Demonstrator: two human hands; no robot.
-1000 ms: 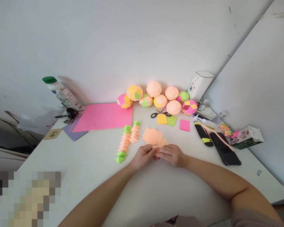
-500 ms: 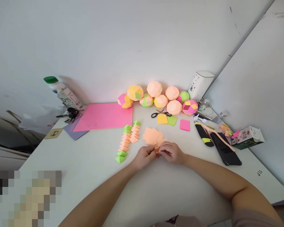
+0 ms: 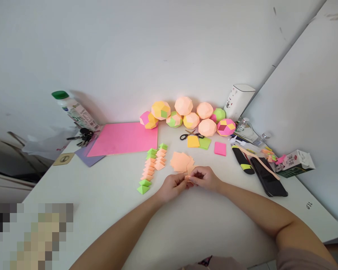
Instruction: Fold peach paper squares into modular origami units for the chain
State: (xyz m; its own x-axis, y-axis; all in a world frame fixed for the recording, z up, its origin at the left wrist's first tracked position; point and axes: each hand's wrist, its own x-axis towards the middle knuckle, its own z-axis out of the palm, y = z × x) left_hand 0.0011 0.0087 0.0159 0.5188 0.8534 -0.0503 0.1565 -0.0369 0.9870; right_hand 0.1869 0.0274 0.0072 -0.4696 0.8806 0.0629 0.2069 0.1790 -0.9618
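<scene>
So I had both hands together at the near edge of the peach paper stack (image 3: 180, 162), working a small peach paper piece (image 3: 187, 178) just off its lower right corner. My left hand (image 3: 172, 186) had its thumb and fingertips pinched on the piece, and my right hand (image 3: 207, 179) was gripping the other side the same way; the fingers covered most of it, so I couldn't make out the fold. Left of the stack sat two overlapping rows of folded paper units, a longer green-and-peach row (image 3: 148, 168) and a shorter row (image 3: 160, 161) nearer the stack. Behind the stack, a bit to its right, were black-handled scissors (image 3: 190, 133) and a yellow square pad (image 3: 193, 141), with a bunch of faceted paper balls (image 3: 191, 120) farther behind. Phone (image 3: 267, 176) was well off to the stack's right.
</scene>
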